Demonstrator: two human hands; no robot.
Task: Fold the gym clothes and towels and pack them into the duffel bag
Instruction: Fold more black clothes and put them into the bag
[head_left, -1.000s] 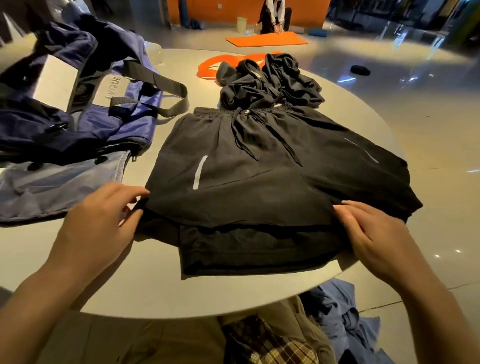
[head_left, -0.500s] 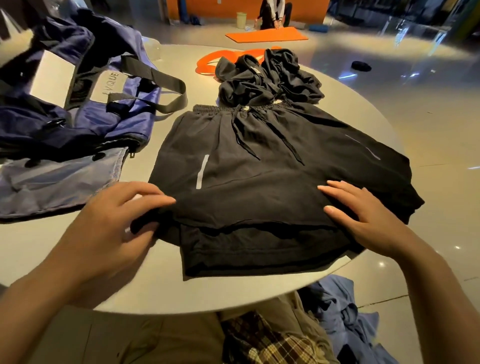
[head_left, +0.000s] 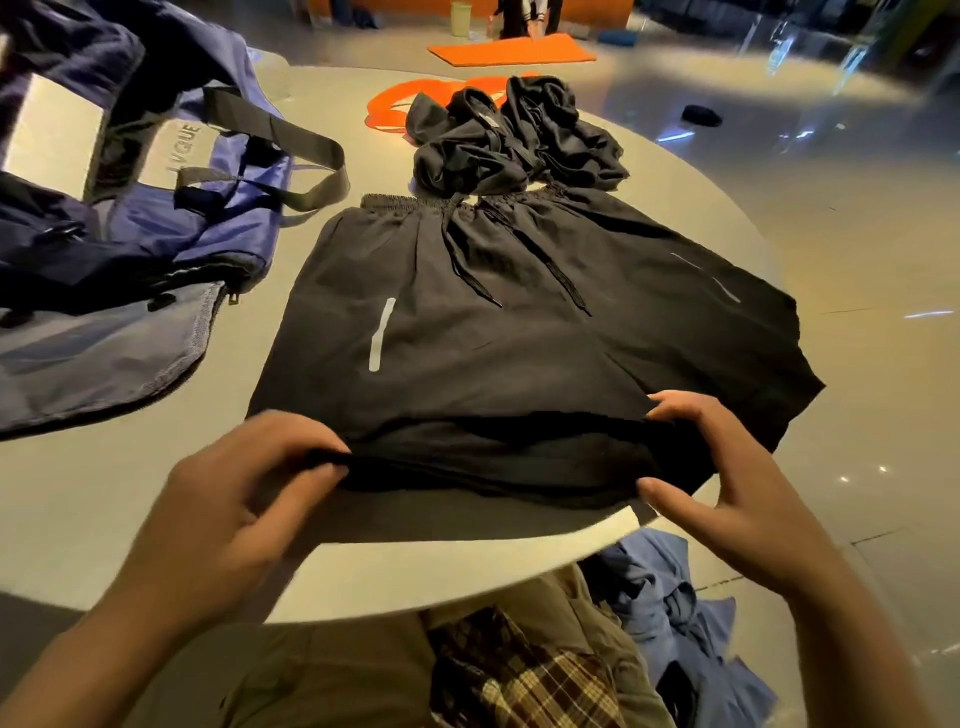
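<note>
Nearest the camera, plaid and olive fabric (head_left: 519, 675) and a crumpled blue garment (head_left: 675, 613) are seen below the rim of the round pale desk (head_left: 104, 519). Above the near rim, the bottom hem of a pair of black drawstring shorts with reflective stripes (head_left: 493, 332) is gripped at both ends. The left hand (head_left: 249, 499) is curled round the hem's left end, with the cloth pinched between thumb and fingers (head_left: 317, 441). The right hand (head_left: 727, 467) is closed on the right end, thumb beneath and fingers on top of the fabric. The near edge of the shorts is lifted slightly off the desk between the two hands, while the rest is spread flat with the waistband on the far side and the drawstrings lying loose across the front. To the left of the shorts, a blue fabric duffel bag with dark straps (head_left: 156, 208) is laid open on the desk. Just beyond the waistband, a crumpled black garment (head_left: 519, 140) is heaped, touching the shorts. Behind it, an orange looped band (head_left: 395, 104) is partly hidden. Farther off, an orange exercise mat (head_left: 509, 52) is laid on the glossy floor.
</note>
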